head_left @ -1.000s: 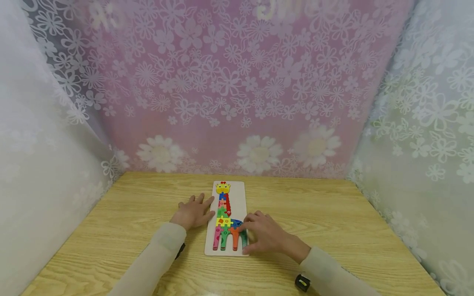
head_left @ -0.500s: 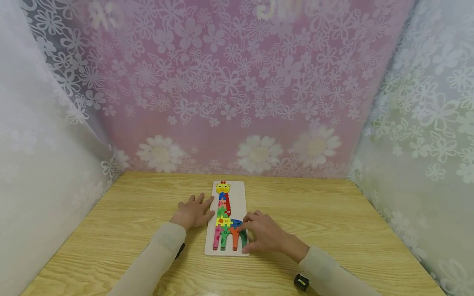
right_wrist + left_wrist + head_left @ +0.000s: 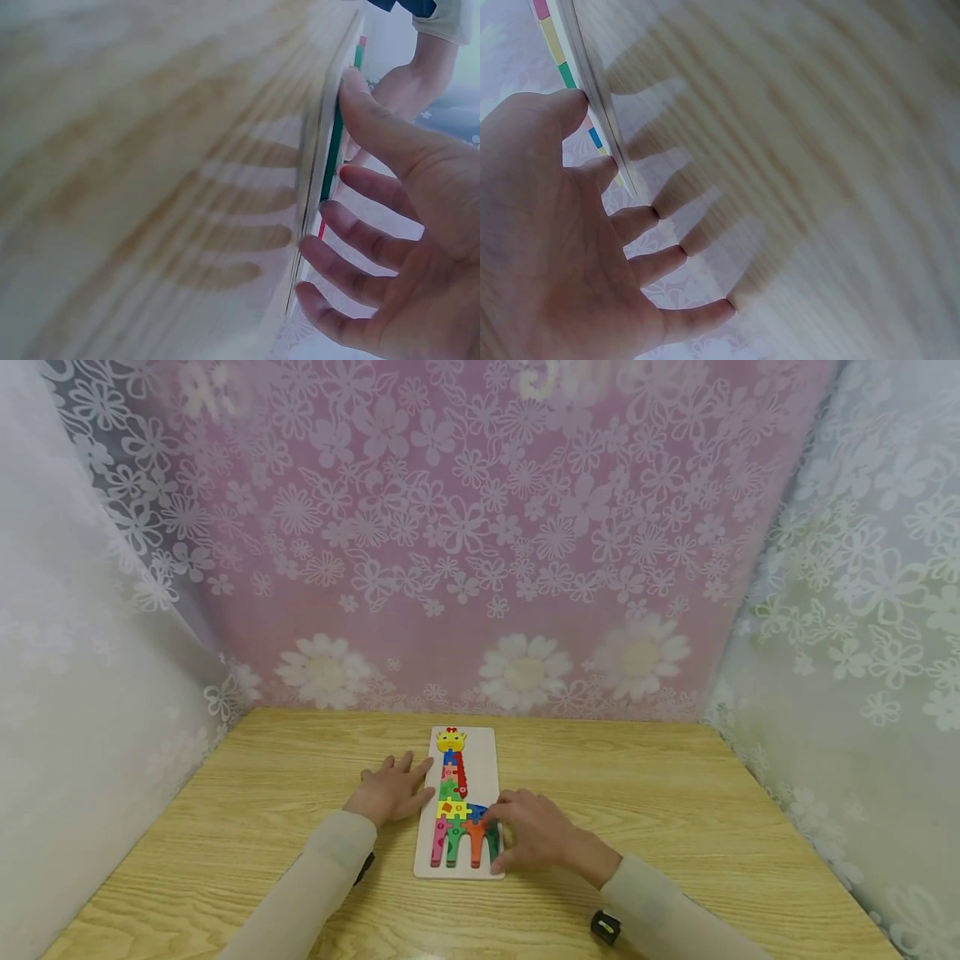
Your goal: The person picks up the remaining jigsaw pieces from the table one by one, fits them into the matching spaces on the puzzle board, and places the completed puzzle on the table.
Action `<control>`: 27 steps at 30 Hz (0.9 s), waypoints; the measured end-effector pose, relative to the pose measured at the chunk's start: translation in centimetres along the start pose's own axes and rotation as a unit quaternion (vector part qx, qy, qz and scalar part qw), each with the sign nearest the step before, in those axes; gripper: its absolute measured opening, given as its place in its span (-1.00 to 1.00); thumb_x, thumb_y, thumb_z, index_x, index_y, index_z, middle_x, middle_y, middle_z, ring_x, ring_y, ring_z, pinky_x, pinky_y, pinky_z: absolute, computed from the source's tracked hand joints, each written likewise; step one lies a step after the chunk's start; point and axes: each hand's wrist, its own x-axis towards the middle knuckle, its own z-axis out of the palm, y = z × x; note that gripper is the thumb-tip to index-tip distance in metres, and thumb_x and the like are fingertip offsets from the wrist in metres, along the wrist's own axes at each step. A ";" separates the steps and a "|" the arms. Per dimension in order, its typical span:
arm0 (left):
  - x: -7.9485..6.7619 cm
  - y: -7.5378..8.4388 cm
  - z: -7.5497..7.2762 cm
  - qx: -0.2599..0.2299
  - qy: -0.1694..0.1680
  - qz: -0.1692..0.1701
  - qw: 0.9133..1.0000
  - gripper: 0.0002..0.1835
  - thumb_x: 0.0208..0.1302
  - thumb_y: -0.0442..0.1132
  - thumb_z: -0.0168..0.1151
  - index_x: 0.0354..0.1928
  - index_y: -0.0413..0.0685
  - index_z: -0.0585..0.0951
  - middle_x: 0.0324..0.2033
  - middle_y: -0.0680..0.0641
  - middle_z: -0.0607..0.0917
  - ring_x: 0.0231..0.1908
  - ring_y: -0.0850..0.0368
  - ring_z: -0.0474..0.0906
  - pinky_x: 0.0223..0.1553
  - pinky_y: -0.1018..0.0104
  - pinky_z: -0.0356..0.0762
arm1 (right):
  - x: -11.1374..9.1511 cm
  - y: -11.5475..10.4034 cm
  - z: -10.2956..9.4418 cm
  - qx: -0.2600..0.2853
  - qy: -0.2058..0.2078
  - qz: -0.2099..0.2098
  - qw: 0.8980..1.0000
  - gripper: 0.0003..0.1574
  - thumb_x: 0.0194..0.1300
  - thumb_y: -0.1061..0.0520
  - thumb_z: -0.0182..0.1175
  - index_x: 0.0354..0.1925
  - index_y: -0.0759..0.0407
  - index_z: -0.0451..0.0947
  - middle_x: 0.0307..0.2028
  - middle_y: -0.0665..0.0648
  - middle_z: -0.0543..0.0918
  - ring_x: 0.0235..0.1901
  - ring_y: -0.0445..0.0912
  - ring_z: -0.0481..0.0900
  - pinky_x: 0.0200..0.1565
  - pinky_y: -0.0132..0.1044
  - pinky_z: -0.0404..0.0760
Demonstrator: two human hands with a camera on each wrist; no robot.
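A giraffe puzzle [image 3: 451, 810] of bright interlocking pieces lies on a pale rectangular board [image 3: 482, 760], its yellow head at the far end. My left hand [image 3: 387, 791] rests spread at the board's left edge; in the left wrist view its thumb and index fingertip touch the side of the board, while the other fingertips reach the table. My right hand [image 3: 536, 831] bends over the board's lower right corner. Its thumb and fingers span the dark green puzzle piece [image 3: 492, 842], the giraffe's rear leg, which sits in line with the orange leg [image 3: 476, 847] and is partly hidden by the fingers.
The board lies on a wood-grain table [image 3: 637, 777]. A pink floral curtain [image 3: 480, 568] hangs behind it, with pale floral cloth [image 3: 862, 652] on both sides. Black devices are strapped at both wrists.
The fingers of my right hand have drawn in slightly over the dark green piece, and its wrist has shifted a little left. My left hand and the board stay put.
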 end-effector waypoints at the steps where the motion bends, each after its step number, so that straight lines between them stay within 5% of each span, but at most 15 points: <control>1: 0.0 0.0 0.0 -0.001 0.001 0.001 1.000 -0.28 0.56 0.29 -0.11 0.64 0.27 0.16 0.62 -0.17 0.18 0.55 -0.39 0.16 0.34 -0.58 0.23 | 0.0 0.0 0.0 0.006 -0.004 0.001 1.000 -0.24 -0.04 -0.33 0.60 0.08 -0.03 0.73 0.04 0.07 0.71 -0.06 -0.05 0.61 -0.05 -0.10 0.65; 27: -0.3 0.2 -0.3 -0.002 -0.004 0.002 1.000 -0.28 0.56 0.28 -0.09 0.63 0.25 0.16 0.61 -0.18 0.18 0.54 -0.40 0.17 0.35 -0.56 0.23 | 0.3 0.3 0.0 0.031 -0.024 0.016 0.999 -0.22 -0.01 -0.34 0.59 0.12 -0.03 0.70 0.06 0.05 0.67 -0.03 -0.08 0.59 0.07 -0.06 0.66</control>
